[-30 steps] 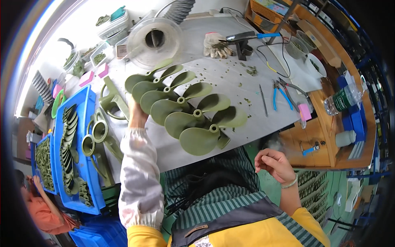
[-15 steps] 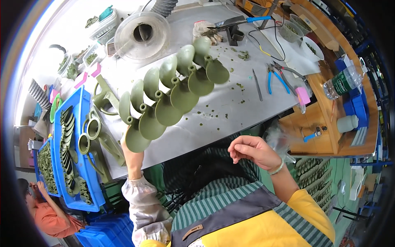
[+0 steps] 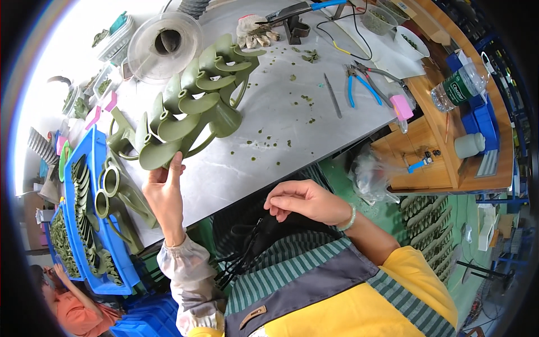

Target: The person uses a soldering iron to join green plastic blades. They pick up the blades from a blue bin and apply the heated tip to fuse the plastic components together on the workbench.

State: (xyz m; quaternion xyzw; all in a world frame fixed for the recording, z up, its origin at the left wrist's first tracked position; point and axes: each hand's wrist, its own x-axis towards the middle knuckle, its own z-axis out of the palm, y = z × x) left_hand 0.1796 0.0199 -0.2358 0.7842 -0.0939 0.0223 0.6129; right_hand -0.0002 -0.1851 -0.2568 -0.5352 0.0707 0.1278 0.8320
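My left hand grips the lower end of a long olive-green moulded cluster of propeller blades, tilted over the worktable, with a curved green frame along its underside. Beside that hand lie olive-green ring-shaped parts. My right hand hangs at the table's front edge with its fingers loosely curled and nothing visible in them. Small green trimmings are scattered to the right of the cluster, near a slim metal tool and two hand cutters.
A blue tray of green blades stands left. At the back are a clear round container, soiled gloves and tubs. A bottle is right, above a wooden cabinet. A co-worker works at lower left.
The cluster has turned over from lying face-up and swung up and left, held at its near end by my left hand. My right hand has moved leftward; the camera view has shifted.
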